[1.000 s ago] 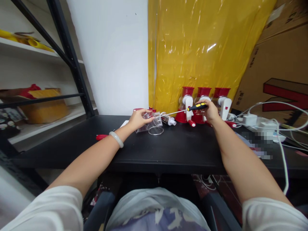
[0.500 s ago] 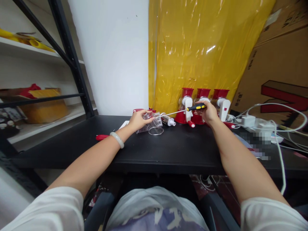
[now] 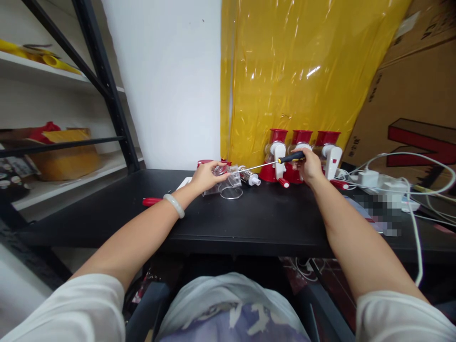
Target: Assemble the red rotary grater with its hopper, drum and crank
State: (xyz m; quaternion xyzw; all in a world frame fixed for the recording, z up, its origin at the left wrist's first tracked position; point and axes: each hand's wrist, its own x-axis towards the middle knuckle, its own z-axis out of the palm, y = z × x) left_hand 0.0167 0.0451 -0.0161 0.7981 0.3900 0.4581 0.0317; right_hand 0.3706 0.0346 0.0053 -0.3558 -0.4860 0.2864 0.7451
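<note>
My left hand (image 3: 209, 176) is closed on a clear plastic housing (image 3: 232, 180) that lies on the black table, its round rim facing me. My right hand (image 3: 309, 165) grips the dark handle of a screwdriver (image 3: 290, 157). The long shaft points left, and its tip meets the right side of the clear housing; the exact contact spot is too small to make out. Just right of the housing lies a metal grating drum (image 3: 250, 176) with a white end. A red part (image 3: 213, 163) shows behind my left hand.
Three red-and-white rotary graters (image 3: 277, 154) stand along the back. A red-handled piece (image 3: 152, 202) lies left of my wrist. White cables and chargers (image 3: 368, 178) crowd the right side. A shelf rack (image 3: 107, 90) stands left, a large cardboard box (image 3: 402, 95) right.
The screwdriver has rolled about its axis, so the yellow marks on its handle no longer show. Both hands stay almost in place, and the view has shifted slightly.
</note>
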